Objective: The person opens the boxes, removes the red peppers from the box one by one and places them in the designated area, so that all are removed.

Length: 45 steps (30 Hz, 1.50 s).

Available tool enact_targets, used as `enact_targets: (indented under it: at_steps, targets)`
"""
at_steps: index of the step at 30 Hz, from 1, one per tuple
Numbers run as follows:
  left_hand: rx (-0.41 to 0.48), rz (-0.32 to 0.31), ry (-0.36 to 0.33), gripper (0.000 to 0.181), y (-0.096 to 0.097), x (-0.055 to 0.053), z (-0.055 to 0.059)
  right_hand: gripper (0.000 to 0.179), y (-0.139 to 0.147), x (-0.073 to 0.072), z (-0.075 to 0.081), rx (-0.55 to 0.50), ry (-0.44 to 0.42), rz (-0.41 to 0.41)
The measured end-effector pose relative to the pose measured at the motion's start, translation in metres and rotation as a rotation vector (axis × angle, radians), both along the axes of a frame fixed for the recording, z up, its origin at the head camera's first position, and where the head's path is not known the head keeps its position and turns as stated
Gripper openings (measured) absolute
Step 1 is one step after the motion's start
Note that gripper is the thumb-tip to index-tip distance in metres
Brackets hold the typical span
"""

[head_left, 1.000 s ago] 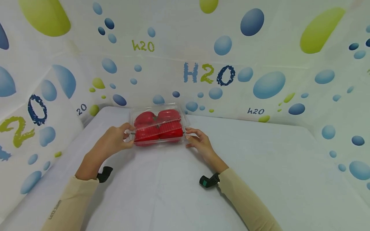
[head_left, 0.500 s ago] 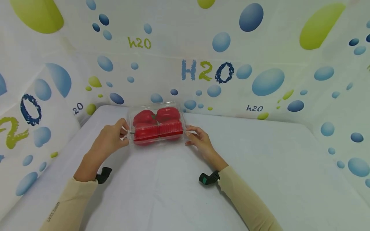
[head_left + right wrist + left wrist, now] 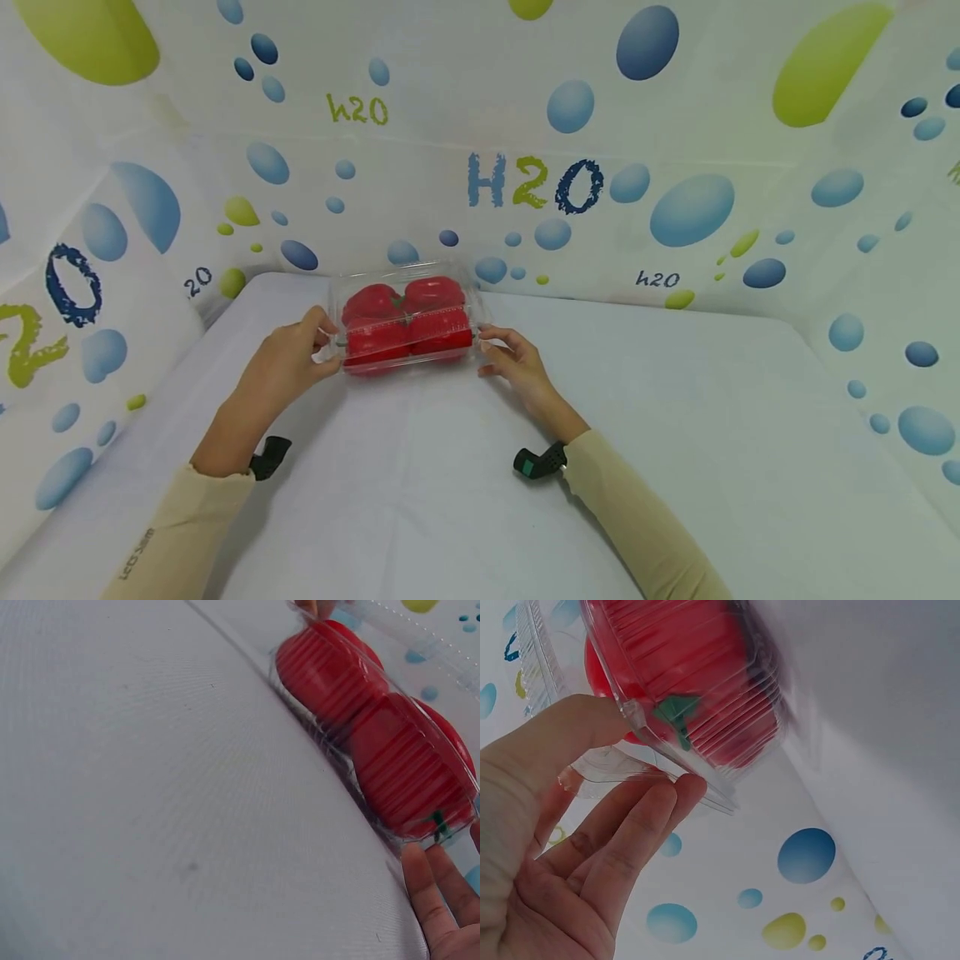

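A clear plastic clamshell container point(image 3: 408, 362) with several red bell peppers point(image 3: 438, 327) inside stands toward the back of the white table. Green stems show through its ribbed ends. My left hand point(image 3: 283, 360) pinches the rim at the container's left end, thumb on one side and fingertips on the other. In the left wrist view, the lid's edge point(image 3: 541, 656) stands apart from the base's rim. At the opposite end, my right hand point(image 3: 522, 372) holds the corner between thumb and fingers. In the right wrist view, its fingers point(image 3: 421, 889) lie against the ribbed end wall.
A white cloth point(image 3: 637, 417) covers the table. Behind and beside it hangs a white sheet point(image 3: 420, 50) printed with blue and green drops, close to the container's back. Each wrist wears a black camera, the left one point(image 3: 272, 457) and the right one point(image 3: 538, 461).
The head view has shifted slightly, so the scene sits a little further left and up. Left thumb and fingertips have moved slightly at the rim; the right hand keeps its place on the container.
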State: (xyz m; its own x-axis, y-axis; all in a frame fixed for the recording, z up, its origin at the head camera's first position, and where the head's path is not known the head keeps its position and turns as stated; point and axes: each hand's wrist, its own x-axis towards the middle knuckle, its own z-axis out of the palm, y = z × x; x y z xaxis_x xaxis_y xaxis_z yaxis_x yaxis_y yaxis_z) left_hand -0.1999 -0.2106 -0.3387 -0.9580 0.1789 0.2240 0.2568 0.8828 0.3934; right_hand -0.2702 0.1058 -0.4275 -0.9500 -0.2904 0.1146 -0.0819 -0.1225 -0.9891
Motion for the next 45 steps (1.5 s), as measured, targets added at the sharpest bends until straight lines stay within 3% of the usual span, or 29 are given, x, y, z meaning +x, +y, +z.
enact_targets:
  at_steps: [8,16,20,24,35,45]
  targets:
    - [0.030,0.012,0.029,0.052,-0.005,-0.001,-0.007,0.030,0.000,0.000,-0.001,-0.010,0.000,0.000]
    - [0.259,-0.004,-0.018,0.077,-0.018,-0.012,-0.022,0.030,-0.001,0.002,-0.001,-0.014,0.002,-0.002]
    - [0.278,-0.015,0.008,0.088,-0.022,-0.014,-0.027,0.029,-0.001,0.002,-0.001,0.000,0.005,-0.004]
    - [0.288,-0.008,-0.015,0.095,-0.022,-0.015,-0.027,0.028,-0.001,0.002,0.000,0.008,0.009,-0.007]
    - [0.332,-0.042,-0.105,0.066,-0.028,-0.018,-0.035,0.027,-0.001,0.002,0.002,0.009,0.016,-0.006]
    - [0.435,-0.100,-0.189,0.059,-0.034,-0.020,-0.046,0.027,-0.001,0.004,0.002,0.019,-0.016,-0.018]
